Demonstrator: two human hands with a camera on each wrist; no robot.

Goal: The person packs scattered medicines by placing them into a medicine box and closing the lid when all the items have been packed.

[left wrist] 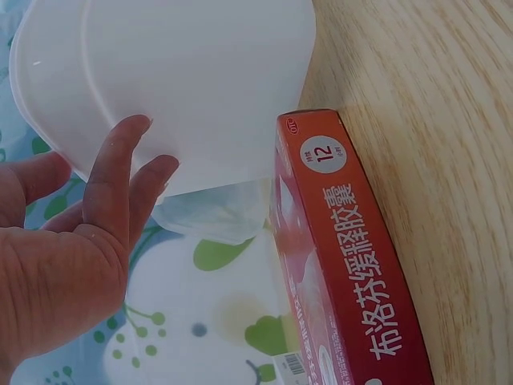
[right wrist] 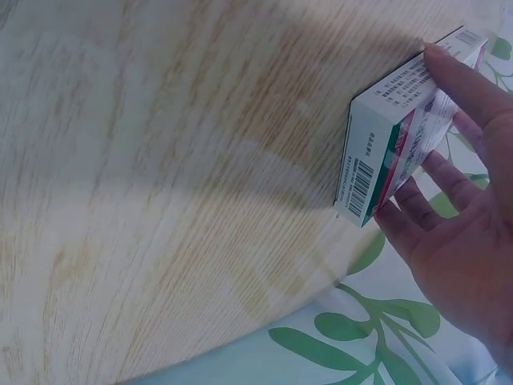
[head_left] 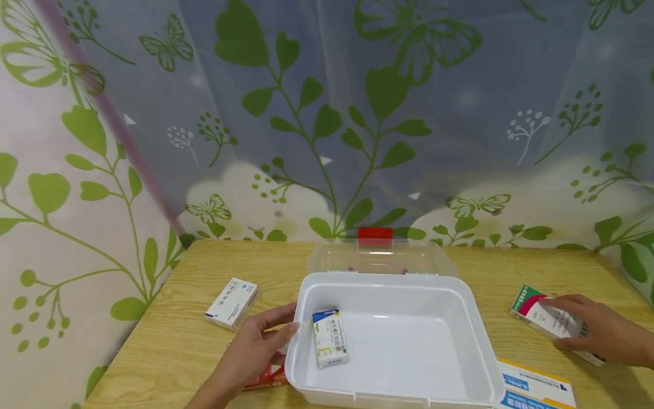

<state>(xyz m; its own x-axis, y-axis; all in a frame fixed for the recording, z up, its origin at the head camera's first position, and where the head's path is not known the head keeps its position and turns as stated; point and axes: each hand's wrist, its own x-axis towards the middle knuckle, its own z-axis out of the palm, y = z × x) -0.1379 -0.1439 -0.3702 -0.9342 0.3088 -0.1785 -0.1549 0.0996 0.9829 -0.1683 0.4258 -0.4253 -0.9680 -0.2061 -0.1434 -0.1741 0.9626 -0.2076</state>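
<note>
A white plastic storage box (head_left: pixel 388 341) stands on the table with its clear lid swung back. Inside, toward its left, lies a small white, blue and yellow medicine box (head_left: pixel 330 339). My left hand (head_left: pixel 255 343) holds the storage box's left rim, thumb at the edge and fingers against the outer wall (left wrist: pixel 200 104). Over on the right, my right hand (head_left: pixel 598 326) grips a white, green and pink medicine box (head_left: pixel 544 315) between thumb and fingers. In the right wrist view this medicine box (right wrist: pixel 361 160) shows its barcode end, low at the wood surface.
A white medicine box (head_left: pixel 232 303) lies at the left. An orange-red medicine box (left wrist: pixel 353 249) sits beside the storage box, under my left hand. A white-and-blue medicine box (head_left: pixel 536 386) lies at the front right. Behind the wooden table (head_left: pixel 276 255) hangs a leaf-patterned curtain (head_left: pixel 327 170).
</note>
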